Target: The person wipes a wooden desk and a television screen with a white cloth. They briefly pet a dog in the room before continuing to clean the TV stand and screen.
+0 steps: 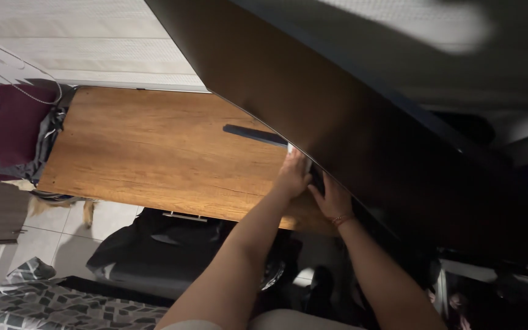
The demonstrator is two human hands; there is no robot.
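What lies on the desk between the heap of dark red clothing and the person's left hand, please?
In the head view, only bare wooden desktop lies between the clothing heap and the left hand, which is at the big dark screen.

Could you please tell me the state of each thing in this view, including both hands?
Large dark screen: tilted, its lower edge over the desk, dark.
Left hand: pressed flat at the screen's lower edge, fingers on something small and white.
Right hand: under the screen's lower edge, fingers partly hidden.
Wooden desk: mostly bare.
Dark slim bar: lying flat on the desk.
Maroon and grey clothes: heaped at the desk's end.
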